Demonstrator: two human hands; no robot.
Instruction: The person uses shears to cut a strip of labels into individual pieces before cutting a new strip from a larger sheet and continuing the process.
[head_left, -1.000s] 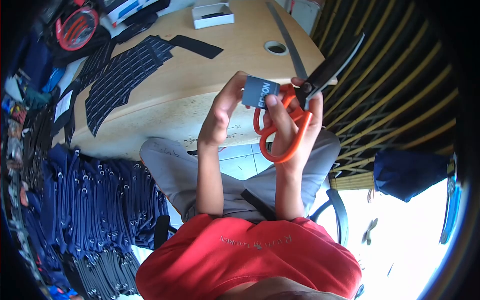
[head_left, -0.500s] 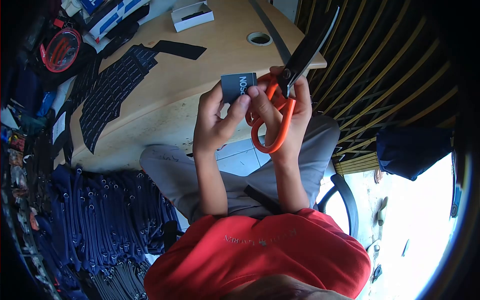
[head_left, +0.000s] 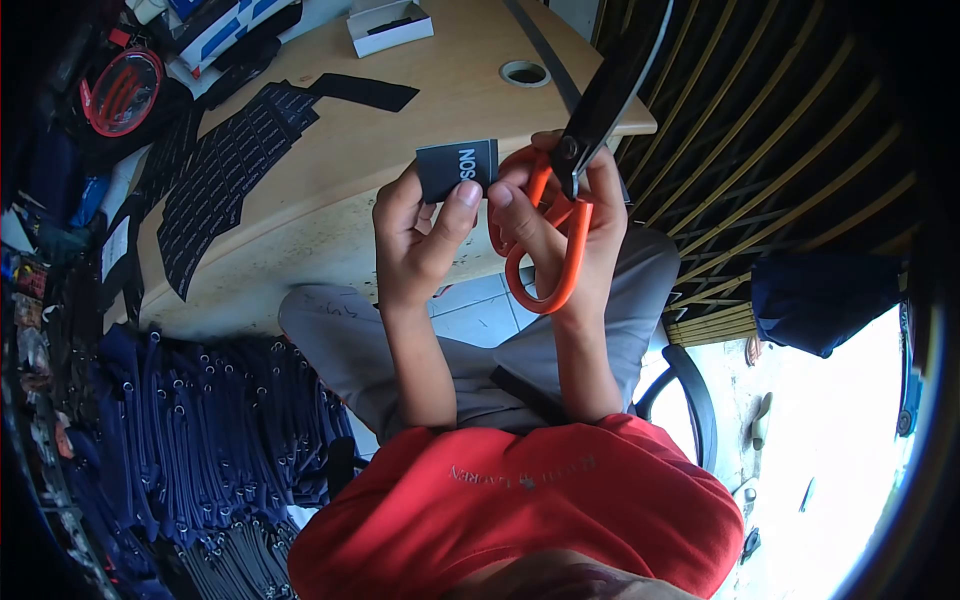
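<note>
My left hand (head_left: pixel 415 240) pinches a dark grey fabric label (head_left: pixel 440 172) with light letters, the last ones reading "SON", between thumb and fingers. My right hand (head_left: pixel 575 240) is wrapped round the orange handles of a large pair of scissors (head_left: pixel 573 262). Their dark blades point up and away, past the table's corner. The right thumb lies close to the label's right edge; whether the fingers behind touch it is hidden.
On the wooden table (head_left: pixel 400 135) lie printed black label sheets (head_left: pixel 225 175), a black strip (head_left: pixel 365 95) and a small white box (head_left: pixel 390 30). Navy straps with metal rings (head_left: pixel 220 430) are piled at lower left. A folding lattice gate (head_left: pixel 760 150) stands on the right.
My left hand has moved slightly left with the label. The right thumb has come off the label's face and sits beside its edge. The scissors stay in my right hand.
</note>
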